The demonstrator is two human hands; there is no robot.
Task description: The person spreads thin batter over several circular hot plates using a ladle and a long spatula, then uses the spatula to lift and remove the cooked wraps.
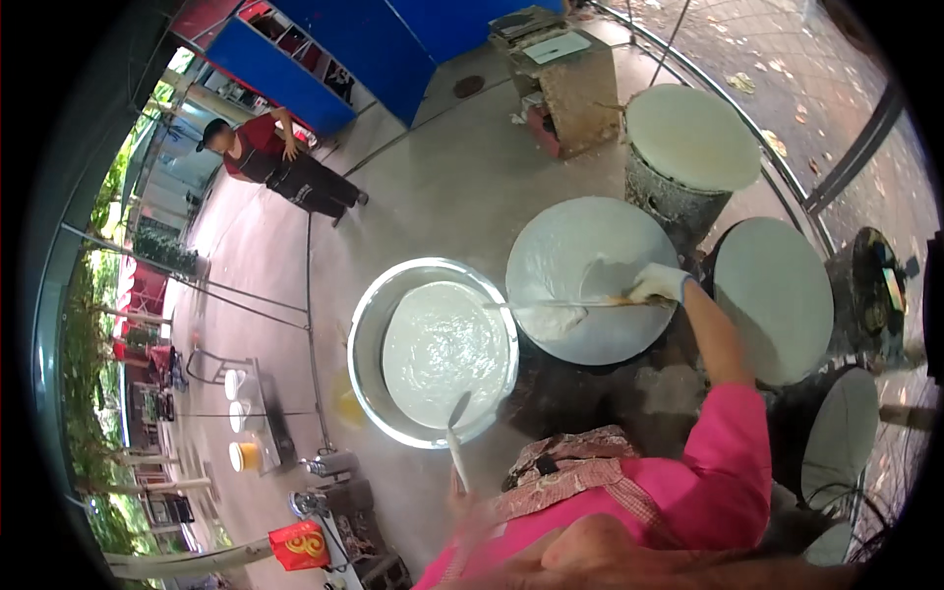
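Observation:
A wide metal basin (356,354) holds thick white batter (435,354). My right hand (658,285), in a white glove, grips a long flat spreader (575,303) that reaches over a round griddle (546,236) towards the basin's rim. A thin layer and a thicker lump of batter (553,322) lie on the griddle beneath the spreader. Near the bottom, my left hand (463,501) is blurred and shut on the pale handle of a ladle (456,442). The ladle's dark head is over the basin's near edge.
More round griddles stand right, one on a drum (693,140), another (774,295) nearer me. A worn box (568,96) is beyond. At the far left stands a person (265,158). White buckets (240,417) and a red bag (299,546) are at left.

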